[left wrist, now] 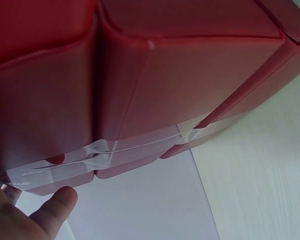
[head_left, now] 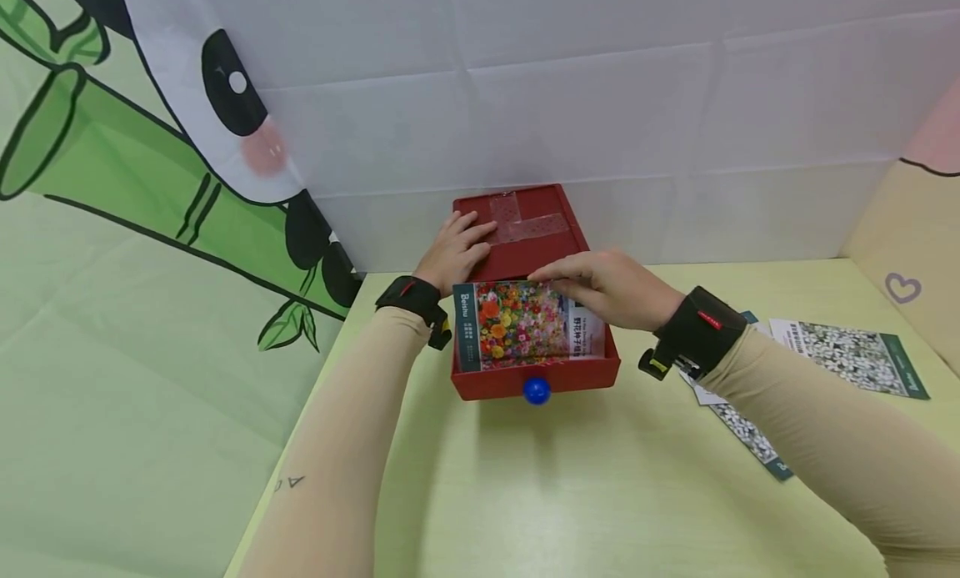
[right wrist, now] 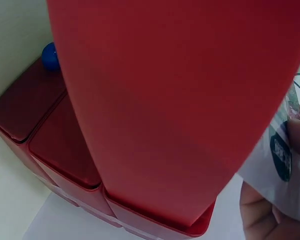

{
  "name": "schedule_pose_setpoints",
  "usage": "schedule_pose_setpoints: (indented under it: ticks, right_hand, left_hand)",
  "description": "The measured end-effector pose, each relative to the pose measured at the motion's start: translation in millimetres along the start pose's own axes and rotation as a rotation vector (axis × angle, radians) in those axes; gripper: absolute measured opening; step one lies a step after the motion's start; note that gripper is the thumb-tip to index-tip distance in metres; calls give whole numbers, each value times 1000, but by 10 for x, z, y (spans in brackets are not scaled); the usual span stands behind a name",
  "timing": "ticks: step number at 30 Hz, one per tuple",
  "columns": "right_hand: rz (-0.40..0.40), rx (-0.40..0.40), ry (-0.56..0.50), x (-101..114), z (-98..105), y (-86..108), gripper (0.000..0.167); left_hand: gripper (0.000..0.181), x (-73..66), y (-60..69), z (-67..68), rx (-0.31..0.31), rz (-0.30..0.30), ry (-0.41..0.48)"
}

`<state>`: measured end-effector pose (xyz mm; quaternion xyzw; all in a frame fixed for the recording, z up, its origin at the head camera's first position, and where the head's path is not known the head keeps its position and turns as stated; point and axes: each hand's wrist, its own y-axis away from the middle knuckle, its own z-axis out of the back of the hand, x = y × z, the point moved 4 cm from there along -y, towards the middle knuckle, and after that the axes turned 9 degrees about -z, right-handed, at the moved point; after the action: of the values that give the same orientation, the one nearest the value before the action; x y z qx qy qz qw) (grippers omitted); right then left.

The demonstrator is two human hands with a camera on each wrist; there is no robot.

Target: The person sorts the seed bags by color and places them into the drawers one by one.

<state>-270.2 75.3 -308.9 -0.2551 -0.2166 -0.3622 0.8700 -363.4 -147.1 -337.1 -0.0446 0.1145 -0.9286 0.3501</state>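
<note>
A red drawer box (head_left: 517, 257) with clear tape across its top stands against the back wall. Its top drawer (head_left: 536, 384), which has a blue knob (head_left: 537, 391), is pulled out towards me. Inside lies a flower seed packet (head_left: 517, 324) printed with colourful blooms. My left hand (head_left: 453, 253) rests on the box's top with fingers spread; in the left wrist view its thumb (left wrist: 57, 207) shows beside the taped red side. At the drawer's rear right, my right hand (head_left: 611, 286) pinches a packet's edge; the right wrist view shows thumb and fingers either side of a packet (right wrist: 275, 165).
More seed packets with white flowers (head_left: 855, 357) lie on the table (head_left: 600, 495) at the right, partly under my right forearm. Lower red drawers (right wrist: 65, 145) stay closed beneath the pulled-out one, and a blue knob (right wrist: 50, 57) shows there. Printed cloth (head_left: 150, 328) hangs at the left.
</note>
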Motion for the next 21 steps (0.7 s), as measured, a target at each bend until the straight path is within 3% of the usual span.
schedule_pose_setpoints:
  ticks: [4,6,13,21]
  right_hand:
    - [-11,14,-4,2,-20,-17,32]
    - [-17,21,-8,2,-36,-21,32]
    - [-49,36,12,-2,-103,-35,30]
    - [0,11,167,-1,-203,-47,27]
  left_hand:
    - [45,70,0,-20,-8,222,219]
    - [46,80,11,-25,-16,272,268]
    - [46,73,52,-26,-21,300,299]
    - [46,63,85,-7,-28,298,304]
